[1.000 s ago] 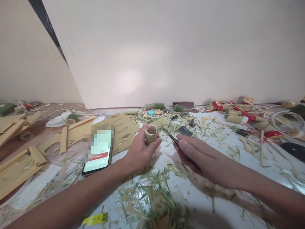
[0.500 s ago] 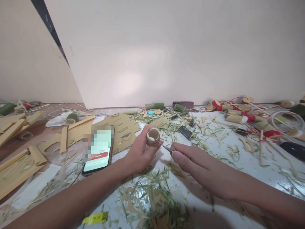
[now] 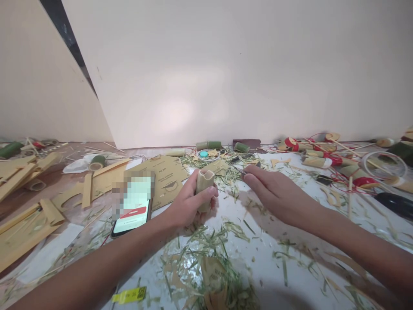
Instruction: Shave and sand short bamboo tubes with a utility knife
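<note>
Near the middle, my left hand (image 3: 189,202) is wrapped round a pale, peeled bamboo tube (image 3: 204,181). The tube stands nearly upright, and its open upper end has an uneven rim. To the right, my right hand (image 3: 269,185) is closed on a thin metal tool (image 3: 240,171), whose tip points up and left, apart from the tube. The tool's handle is hidden in the fingers, so its kind cannot be made out. Green and pale shavings (image 3: 222,254) lie on the white surface below both hands.
A lit phone (image 3: 134,204) lies left of my left hand beside brown sandpaper (image 3: 166,181). Cardboard pieces (image 3: 87,189) cover the left side. Tape rolls (image 3: 383,168), sticks, red-wrapped bamboo pieces and a black object (image 3: 395,206) lie at right. A pale wall (image 3: 226,77) rises behind.
The tube has tipped more upright in my left hand, its opening turned away from me. My right hand has moved up and right, taking the tool away from the tube's rim.
</note>
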Demonstrator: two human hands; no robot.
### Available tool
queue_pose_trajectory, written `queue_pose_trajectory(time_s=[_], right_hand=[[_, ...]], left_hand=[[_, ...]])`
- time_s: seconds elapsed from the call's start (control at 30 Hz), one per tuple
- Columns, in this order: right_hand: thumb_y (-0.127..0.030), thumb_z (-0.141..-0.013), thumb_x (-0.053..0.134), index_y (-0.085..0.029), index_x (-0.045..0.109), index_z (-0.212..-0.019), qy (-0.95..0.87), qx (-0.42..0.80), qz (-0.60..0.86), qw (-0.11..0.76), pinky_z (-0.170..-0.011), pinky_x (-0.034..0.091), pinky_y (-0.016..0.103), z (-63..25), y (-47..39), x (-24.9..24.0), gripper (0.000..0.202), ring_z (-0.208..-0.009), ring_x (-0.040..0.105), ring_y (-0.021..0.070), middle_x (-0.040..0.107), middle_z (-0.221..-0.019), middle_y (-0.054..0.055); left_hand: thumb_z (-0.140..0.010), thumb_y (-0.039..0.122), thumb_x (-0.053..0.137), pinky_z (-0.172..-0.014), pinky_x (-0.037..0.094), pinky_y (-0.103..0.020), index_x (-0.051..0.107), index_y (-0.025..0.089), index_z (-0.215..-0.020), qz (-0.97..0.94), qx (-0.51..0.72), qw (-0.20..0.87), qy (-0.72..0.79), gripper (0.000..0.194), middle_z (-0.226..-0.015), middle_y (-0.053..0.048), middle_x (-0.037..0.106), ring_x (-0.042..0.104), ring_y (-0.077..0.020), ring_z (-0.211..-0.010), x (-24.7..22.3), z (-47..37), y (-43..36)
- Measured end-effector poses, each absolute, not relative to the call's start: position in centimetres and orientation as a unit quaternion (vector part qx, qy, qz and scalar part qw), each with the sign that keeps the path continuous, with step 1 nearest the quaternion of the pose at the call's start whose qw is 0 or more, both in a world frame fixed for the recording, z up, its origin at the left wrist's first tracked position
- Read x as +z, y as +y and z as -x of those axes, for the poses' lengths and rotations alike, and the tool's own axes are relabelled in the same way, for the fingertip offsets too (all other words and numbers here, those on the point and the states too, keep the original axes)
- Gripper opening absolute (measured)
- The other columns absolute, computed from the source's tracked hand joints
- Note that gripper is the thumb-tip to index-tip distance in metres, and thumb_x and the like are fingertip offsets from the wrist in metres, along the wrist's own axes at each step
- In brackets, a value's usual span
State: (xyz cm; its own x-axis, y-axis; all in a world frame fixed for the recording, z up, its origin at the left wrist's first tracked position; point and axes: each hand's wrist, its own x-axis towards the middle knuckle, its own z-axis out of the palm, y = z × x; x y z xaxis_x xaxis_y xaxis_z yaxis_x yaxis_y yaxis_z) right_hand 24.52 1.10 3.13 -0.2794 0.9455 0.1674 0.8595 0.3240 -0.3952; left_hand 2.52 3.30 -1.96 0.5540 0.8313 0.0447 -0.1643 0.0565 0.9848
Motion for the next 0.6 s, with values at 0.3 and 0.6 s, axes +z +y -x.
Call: queue_pose_trajectory(time_s=[0.3, 0.6], right_hand=[[-0.062, -0.096, 0.028, -0.022, 0.048, -0.081, -0.678, 0.492, 0.502, 0.215, -0.039, 0.034, 0.023, -23.8, -0.6, 3.8, 0.047, -0.04, 0.042, 0.0103, 0.046, -0.052, -0.006], [-0.058, -0.098, 0.029, -0.022, 0.05, -0.081, -0.652, 0.544, 0.481, 0.214, -0.04, 0.038, 0.022, -23.2, -0.9, 3.9, 0.045, -0.039, 0.046, 0.0103, 0.052, -0.051, -0.005]], left_hand=[[-0.087, 0.046, 0.06, -0.047, 0.039, -0.023, 0.05, 0.02, -0.103, -0.587, 0.374, 0.673, 0.251, 0.032, -0.083, -0.003, 0.059, 0.049, -0.0089, -0.052, -2.1, -2.5, 3.3], [-0.087, 0.045, 0.06, -0.053, 0.044, -0.024, 0.051, 0.019, -0.097, -0.579, 0.376, 0.675, 0.261, 0.03, -0.082, -0.005, 0.058, 0.056, -0.0142, -0.068, -2.0, -2.4, 3.0]])
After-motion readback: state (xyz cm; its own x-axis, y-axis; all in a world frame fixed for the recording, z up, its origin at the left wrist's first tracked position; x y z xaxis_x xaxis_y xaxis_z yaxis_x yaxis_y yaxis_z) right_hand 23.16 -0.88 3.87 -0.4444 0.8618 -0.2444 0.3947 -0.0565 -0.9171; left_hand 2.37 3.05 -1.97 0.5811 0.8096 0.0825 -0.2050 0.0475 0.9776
